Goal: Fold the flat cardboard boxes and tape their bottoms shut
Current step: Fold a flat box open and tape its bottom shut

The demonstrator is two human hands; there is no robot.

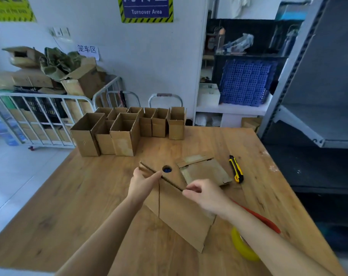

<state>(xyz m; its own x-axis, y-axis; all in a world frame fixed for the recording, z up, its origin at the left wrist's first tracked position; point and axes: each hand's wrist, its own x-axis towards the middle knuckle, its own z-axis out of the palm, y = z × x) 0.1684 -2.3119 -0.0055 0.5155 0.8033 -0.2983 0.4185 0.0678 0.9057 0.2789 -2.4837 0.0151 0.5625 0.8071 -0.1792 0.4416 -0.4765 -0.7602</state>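
Observation:
A flat brown cardboard box (181,216) is held tilted above the wooden table (73,206), its far edge raised. My left hand (142,184) grips that raised edge at its left end, fingers behind and thumb along the rim. My right hand (205,194) pinches the same edge at its right end. Another flat box (205,170) lies on the table just beyond. A yellow tape roll (241,248) on a red-handled dispenser (258,218) sits under my right forearm. Several folded open boxes (125,130) stand in rows at the table's far side.
A yellow and black utility knife (236,169) lies right of the flat box. A round hole with a blue cap (166,169) is in the tabletop. A white cage trolley (37,116) piled with cartons stands at left, grey shelving (318,124) at right.

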